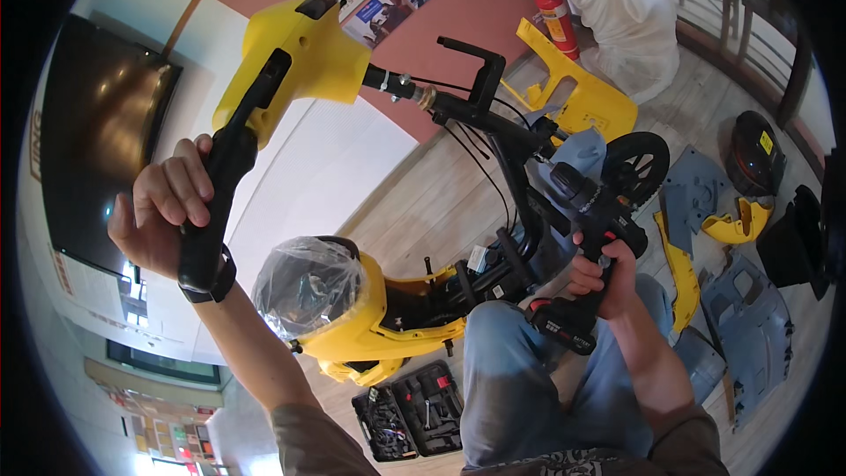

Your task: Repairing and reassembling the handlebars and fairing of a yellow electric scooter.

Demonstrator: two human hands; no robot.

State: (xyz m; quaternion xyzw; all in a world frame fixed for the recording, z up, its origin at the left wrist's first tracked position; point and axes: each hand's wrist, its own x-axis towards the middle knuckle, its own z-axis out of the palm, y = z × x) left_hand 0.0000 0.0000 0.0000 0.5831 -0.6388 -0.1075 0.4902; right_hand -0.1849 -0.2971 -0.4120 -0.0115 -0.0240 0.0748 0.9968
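Scooter [509, 172]: ran from upper left to right of centre in the frame, its yellow head [300, 53] upper left, wheel [636, 172] right of centre, dark stem and tubes bare between.

Left hand [167, 198], left side: fingers bent onto the black grip [216, 211], thumb standing clear of it. Probably a steadying hold, to stop the bar swinging; firmness could not be told.

Right hand [604, 273], right of centre: fingers wrapped round the handle of the drill [595, 207], chuck pointing up and left at the tubes. The low grasp behind the chuck presumably left the tool's nose free for a narrow spot. Whether the tip touched metal, or the trigger was pressed, could not be told.

Case [441, 436], lower centre: lay open on the floor [419, 216], likely so that tools were within reach of the seated person.

Clear wrap [308, 286], left of centre: covered a rounded part at one end of the yellow body, probably against scratches.

Yellow panel [595, 106], upper right, and grey panel [749, 326], lower right: lay apart from the scooter, seemingly to leave its frame accessible.
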